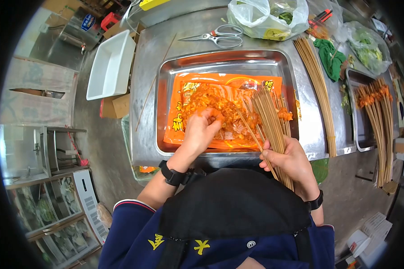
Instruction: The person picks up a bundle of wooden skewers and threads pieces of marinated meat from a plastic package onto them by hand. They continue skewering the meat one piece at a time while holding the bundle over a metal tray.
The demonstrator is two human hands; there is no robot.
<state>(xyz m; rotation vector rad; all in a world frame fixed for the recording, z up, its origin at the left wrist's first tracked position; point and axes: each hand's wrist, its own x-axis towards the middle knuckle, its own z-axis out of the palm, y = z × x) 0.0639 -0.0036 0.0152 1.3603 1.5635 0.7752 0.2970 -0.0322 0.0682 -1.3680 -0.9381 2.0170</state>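
Observation:
A steel tray holds an orange printed bag with red-sauced meat pieces spread on top. My left hand is over the left part of the meat, its fingers pinched together and coated in sauce; whatever lies between them is too small to name. At the tray's lower right, my right hand is closed on a bundle of wooden skewers. One skewer slants apart from the bundle toward the meat. Sauced pieces sit at the tips of some skewers at the tray's right side.
Scissors and a plastic bag of greens lie behind the tray. Rightward are loose skewers, a green cloth and a second tray with loaded skewers. A white bin stands left of the table.

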